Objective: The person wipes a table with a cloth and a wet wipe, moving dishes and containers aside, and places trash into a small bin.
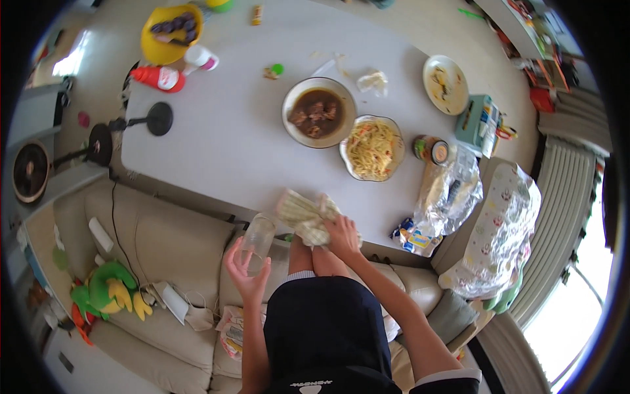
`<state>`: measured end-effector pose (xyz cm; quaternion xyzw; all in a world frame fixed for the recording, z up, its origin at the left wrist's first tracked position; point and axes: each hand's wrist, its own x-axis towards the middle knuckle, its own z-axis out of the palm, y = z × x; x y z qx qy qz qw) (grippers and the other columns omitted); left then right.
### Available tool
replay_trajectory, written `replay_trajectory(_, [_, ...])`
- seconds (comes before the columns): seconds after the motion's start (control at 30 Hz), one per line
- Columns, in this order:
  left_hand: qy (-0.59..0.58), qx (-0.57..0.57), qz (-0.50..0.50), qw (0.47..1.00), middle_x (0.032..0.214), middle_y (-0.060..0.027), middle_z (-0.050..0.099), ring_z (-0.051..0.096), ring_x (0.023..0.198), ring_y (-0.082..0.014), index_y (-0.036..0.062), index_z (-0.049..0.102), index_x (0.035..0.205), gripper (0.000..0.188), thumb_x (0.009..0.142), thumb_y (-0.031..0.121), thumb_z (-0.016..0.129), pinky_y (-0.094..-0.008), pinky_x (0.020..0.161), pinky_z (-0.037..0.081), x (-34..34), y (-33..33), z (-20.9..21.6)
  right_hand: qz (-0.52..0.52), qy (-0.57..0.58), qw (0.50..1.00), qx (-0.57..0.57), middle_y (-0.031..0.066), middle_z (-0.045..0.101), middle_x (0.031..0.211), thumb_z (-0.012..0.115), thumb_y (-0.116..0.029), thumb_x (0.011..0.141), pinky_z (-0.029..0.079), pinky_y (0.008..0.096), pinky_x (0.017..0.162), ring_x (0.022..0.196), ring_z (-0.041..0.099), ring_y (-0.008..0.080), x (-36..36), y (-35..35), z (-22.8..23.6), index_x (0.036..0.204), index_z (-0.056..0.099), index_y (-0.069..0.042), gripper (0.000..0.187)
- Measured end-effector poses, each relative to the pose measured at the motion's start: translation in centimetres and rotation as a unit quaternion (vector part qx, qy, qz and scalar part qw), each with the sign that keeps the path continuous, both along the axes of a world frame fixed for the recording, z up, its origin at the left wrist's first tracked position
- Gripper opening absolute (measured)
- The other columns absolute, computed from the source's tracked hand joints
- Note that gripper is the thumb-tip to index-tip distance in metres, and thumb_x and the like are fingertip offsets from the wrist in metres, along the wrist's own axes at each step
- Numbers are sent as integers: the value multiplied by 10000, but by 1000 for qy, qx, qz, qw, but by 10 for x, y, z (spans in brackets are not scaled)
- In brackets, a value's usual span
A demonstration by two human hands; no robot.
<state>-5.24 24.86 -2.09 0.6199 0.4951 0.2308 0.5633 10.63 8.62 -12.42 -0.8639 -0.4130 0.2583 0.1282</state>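
Observation:
My left hand [248,272] is wrapped round a clear, see-through cup [259,231], held tilted just off the table's near edge. In my right hand [343,236] is a pale green-and-white checked cloth [305,217], bunched up and partly lying over the table edge. The cup and the cloth are close together, with a small gap between them. Beyond the cloth on the white table [216,164] stand a bowl of brown stew with meat chunks [319,113] and a scalloped plate of shredded yellow food [371,148].
A jar [430,150], clear plastic bags [453,187] and a tissue box [477,123] stand to the right, near a stained plate [446,85]. Far left are a yellow bowl of dark fruit [161,49], a red bottle [159,79] and a black stand [159,119]. A beige sofa [164,230] runs along the near side.

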Motion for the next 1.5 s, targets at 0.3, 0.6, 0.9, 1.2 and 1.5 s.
replay_trajectory(0.3, [69, 27, -265, 962, 1207, -107, 381, 419, 1112, -236, 32, 380, 1159, 643, 609, 13, 713, -365, 902, 427, 70, -29, -28, -339, -169, 915, -139, 138, 412, 1134, 509, -37, 697, 325, 429, 878, 1048, 407, 321, 20, -80, -46, 1092, 495, -106, 402])
replay_trajectory(0.6, [59, 12, -359, 931, 1202, -138, 376, 421, 1110, -248, 25, 370, 1160, 661, 598, -2, 718, -371, 910, 425, 104, -62, -34, -444, -248, 860, -26, 131, 458, 857, 495, -50, 674, 318, 418, 792, 845, 445, 302, 89, -72, -75, 851, 480, -42, 178])
replay_trajectory(0.9, [74, 12, -325, 943, 1187, -108, 378, 415, 1124, -234, 27, 374, 1169, 674, 583, -40, 700, -373, 904, 429, 101, -56, -44, -405, -289, 866, -45, 195, 376, 1201, 480, 10, 712, 211, 522, 996, 1154, 339, 355, 111, -82, -55, 1140, 450, -65, 435])
replay_trajectory(1.2, [97, 11, -211, 972, 1234, -155, 366, 391, 1161, -271, 35, 341, 1171, 650, 619, -47, 673, -402, 912, 419, 74, -22, -39, -464, -144, 865, -124, 243, 278, 1272, 629, -94, 576, 325, 510, 849, 1096, 339, 408, 58, -68, -45, 1240, 402, -219, 712])
replay_trajectory(1.5, [115, 51, -12, 992, 1254, -123, 340, 379, 1148, -236, 56, 328, 1187, 625, 663, -49, 653, -397, 910, 430, 35, 9, -14, -303, 16, 953, -13, 239, 379, 1147, 582, -1, 615, 342, 462, 857, 1050, 383, 402, 0, -5, 12, 1239, 423, -146, 660])
